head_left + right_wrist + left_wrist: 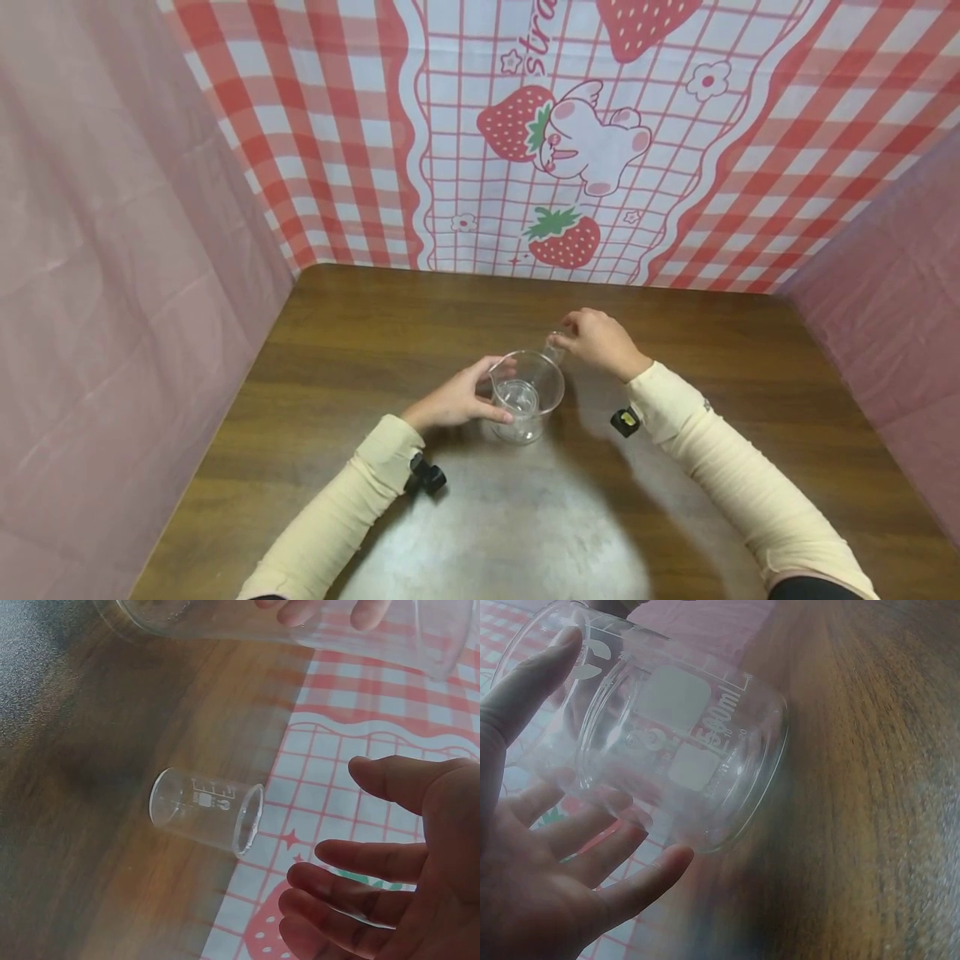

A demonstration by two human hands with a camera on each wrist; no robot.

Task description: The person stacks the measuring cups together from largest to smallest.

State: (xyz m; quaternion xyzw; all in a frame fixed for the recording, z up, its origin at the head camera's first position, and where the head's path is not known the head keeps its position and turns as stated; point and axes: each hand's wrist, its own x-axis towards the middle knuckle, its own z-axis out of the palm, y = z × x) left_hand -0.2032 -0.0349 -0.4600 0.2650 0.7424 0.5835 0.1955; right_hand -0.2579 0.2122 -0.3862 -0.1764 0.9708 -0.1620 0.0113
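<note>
A large clear glass beaker, marked 500ml in the left wrist view, stands on the wooden table. My left hand holds it from the left, thumb in front and fingers round the back. Inside it a smaller glass vessel shows faintly through the wall. Just behind and to the right stands a small clear beaker with white markings, upright and separate. Above this small beaker is my right hand; in the right wrist view its thumb and fingers are spread apart and stay clear of the glass.
A red and white strawberry-patterned cloth hangs behind the table. Pink curtains close in both sides. Black wrist cameras sit on both sleeved forearms, close above the tabletop.
</note>
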